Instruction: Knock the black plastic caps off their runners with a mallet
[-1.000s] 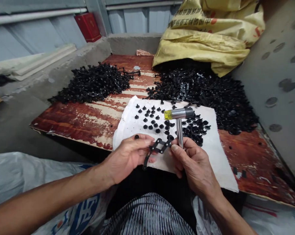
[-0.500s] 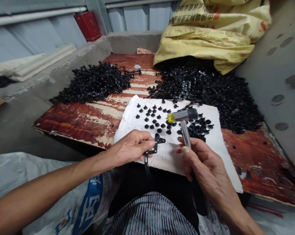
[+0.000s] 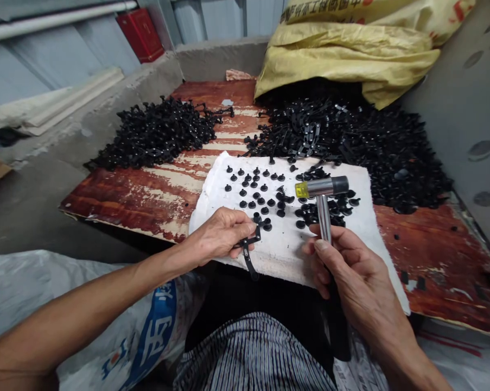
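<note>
My left hand (image 3: 222, 234) pinches a black jointed linkage part (image 3: 250, 260) between thumb and fingers, at the front edge of a white cloth (image 3: 283, 255). One strip of the part hangs down past the cloth's edge, and its upper end is close to small black round pieces with stems. My right hand (image 3: 346, 260) is closed around the shaft of a small mallet (image 3: 321, 188), held upright over the cloth, with a yellow face to the left and a dark face to the right. Several of the small black stemmed discs (image 3: 256, 185) stand in loose rows on the cloth.
A heap of black parts (image 3: 159, 133) lies on the left of the worn red board (image 3: 122, 201). A larger heap (image 3: 375, 146) spreads on the right, below a yellow woven sack (image 3: 342, 54). A grey spotted panel (image 3: 472, 98) bounds the right side.
The mallet has moved a little to the right with my right hand. The linkage part in my left hand has tilted, and its upper end now meets the discs. The view has shifted slightly.
</note>
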The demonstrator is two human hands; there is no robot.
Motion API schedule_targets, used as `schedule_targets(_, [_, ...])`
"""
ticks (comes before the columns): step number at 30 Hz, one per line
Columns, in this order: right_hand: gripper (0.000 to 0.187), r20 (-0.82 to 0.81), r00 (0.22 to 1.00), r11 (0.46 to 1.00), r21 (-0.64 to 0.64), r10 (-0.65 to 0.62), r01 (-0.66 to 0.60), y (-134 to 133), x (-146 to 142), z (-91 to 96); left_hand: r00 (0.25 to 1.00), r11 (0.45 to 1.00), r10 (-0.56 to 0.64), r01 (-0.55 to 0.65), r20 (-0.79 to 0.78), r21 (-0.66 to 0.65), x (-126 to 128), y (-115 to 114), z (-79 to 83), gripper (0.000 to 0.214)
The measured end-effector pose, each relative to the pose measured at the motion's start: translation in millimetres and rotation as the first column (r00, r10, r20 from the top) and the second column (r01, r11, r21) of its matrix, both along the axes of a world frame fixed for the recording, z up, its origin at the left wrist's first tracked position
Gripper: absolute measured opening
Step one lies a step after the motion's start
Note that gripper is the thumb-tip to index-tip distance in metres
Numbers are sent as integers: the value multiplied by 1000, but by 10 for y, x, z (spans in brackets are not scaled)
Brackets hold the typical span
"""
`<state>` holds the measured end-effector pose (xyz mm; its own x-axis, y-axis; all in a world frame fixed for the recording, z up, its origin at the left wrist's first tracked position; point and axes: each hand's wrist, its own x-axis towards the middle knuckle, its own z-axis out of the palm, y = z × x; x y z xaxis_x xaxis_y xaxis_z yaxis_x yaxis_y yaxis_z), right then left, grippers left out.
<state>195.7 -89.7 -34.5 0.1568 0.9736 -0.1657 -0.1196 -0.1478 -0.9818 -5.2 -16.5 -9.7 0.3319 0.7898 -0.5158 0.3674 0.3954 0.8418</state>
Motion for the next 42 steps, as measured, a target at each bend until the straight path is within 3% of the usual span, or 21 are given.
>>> schedule_targets(22, [29,42,999,1000,-22,8,-7,-3,-3,27,997,997,-50,46,58,68,-11,19,-20,22])
schedule_targets(27, [31,67,997,999,-31,25,-23,8,-8,37,998,996,-54,55,-22,63,8,37,33,22])
schedule_targets(30, [30,175,981,997,-20,80,-78,-17,36,22,996,996,-64,67,-66,53,22,48,65,25])
schedule_targets(32, [30,338,935,992,26,111,-127,-40,81,8,993,994,-76,83,-90,75,27,57,72,27])
schedule_targets(36, [39,662,747,931,236,57,-280,-62,155,2,988,986,-97,112,-123,121,51,79,89,27])
schedule_targets(39, [50,768,640,849,338,0,-406,-64,190,31,983,987,-101,118,-151,112,73,86,121,28])
schedule_targets(42, [62,815,579,807,366,-36,-464,-68,232,68,982,990,-86,103,-166,100,74,84,140,25])
